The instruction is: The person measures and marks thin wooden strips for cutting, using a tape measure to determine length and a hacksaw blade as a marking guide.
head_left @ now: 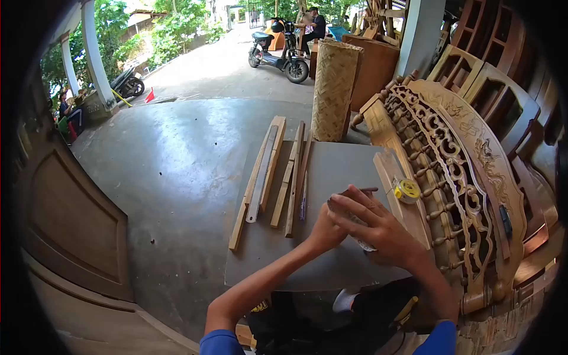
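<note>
— What did the person have on the grey tabletop (331, 171)?

— Both hands met near its 4 o'clock corner. The right hand (378, 228) lay on top with fingers spread, pressing on a clear ruler-like strip (362, 239). The left hand (327, 228) was tucked under it, fingers curled; what it pinched could not be told. A thin pencil-like stick (362, 190) showed just above the right fingers, toward 12 o'clock.

— And around them?

— At 9 o'clock of the hands lay several wooden strips (283, 183) side by side. A yellow tape measure (407, 190) rested on a plank (395, 189) at 2 o'clock. Past that stood a carved wooden panel (461, 171), and a woven bamboo cylinder (334, 89) stood at 12 o'clock.
</note>
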{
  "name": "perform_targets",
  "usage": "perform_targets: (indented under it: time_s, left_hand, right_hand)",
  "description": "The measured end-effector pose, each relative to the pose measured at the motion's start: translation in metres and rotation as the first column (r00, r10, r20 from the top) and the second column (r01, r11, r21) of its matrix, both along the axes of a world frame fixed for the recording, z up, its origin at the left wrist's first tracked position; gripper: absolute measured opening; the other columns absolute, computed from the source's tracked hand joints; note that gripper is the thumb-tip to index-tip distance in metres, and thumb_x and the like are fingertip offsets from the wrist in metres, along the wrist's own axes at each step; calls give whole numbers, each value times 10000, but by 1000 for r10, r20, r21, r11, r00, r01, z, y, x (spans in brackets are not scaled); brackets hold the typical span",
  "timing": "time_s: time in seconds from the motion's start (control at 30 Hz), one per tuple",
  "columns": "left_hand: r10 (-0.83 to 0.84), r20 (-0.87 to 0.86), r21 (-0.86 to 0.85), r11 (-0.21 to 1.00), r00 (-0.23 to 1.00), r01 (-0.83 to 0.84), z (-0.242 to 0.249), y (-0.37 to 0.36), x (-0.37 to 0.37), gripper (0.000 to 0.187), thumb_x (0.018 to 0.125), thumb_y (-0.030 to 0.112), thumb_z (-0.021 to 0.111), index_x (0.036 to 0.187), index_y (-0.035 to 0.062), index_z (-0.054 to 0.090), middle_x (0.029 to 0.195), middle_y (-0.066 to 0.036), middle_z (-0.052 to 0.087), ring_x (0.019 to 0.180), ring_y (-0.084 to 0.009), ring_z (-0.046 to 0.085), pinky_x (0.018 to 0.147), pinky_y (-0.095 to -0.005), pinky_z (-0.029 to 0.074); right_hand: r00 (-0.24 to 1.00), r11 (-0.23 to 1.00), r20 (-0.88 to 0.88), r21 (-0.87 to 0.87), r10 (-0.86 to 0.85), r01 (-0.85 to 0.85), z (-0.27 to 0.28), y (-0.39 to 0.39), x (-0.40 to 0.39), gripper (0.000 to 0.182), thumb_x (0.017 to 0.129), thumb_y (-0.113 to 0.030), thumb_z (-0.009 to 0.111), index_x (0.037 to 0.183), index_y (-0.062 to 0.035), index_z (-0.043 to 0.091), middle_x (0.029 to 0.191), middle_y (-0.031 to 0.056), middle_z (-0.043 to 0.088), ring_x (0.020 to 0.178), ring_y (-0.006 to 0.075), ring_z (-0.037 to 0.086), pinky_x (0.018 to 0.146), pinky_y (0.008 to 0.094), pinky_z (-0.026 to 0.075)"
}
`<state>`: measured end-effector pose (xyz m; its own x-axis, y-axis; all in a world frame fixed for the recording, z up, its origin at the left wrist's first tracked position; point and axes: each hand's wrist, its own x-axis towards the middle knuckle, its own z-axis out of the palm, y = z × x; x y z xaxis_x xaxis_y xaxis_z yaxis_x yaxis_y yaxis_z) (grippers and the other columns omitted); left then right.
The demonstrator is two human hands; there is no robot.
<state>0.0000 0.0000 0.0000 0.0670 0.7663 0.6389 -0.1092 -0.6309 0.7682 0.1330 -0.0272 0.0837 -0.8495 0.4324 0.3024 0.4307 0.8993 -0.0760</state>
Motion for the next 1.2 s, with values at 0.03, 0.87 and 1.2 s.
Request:
perform_targets:
  time_s: [0.03,0.87,1.2]
  left_hand:
    - [43,-26,45,998,999,-42,2,-2,2,264,765,77,554,1024,38,580,865,-139,643,792,-283,626,694,-281,485]
    - [42,-7,-1,999,999,-42,22,-12,-2,136,787,7,514,877,-60,590,843,-145,634,791,-141,617,647,-263,498]
    - [221,-22,136,967,975,-216,-4,-7,-1,93,736,25,529,767,-58,557,598,-123,566,570,-180,591,511,-306,449]
  right_hand:
    - [999,999,-3,2,42,-42,1,0,1,757,550,75,593,1267,-116,447,1402,97,293,1311,301,233,1060,438,258]
    - [994,995,-52,27,97,-95,-1,7,0,604,698,-37,607,1272,-89,428,1319,70,426,1251,291,352,1010,449,328]
    - [999,982,-21,185,49,-45,-6,-4,-11,529,777,-30,530,1284,0,380,1322,169,389,1226,301,383,989,413,368]
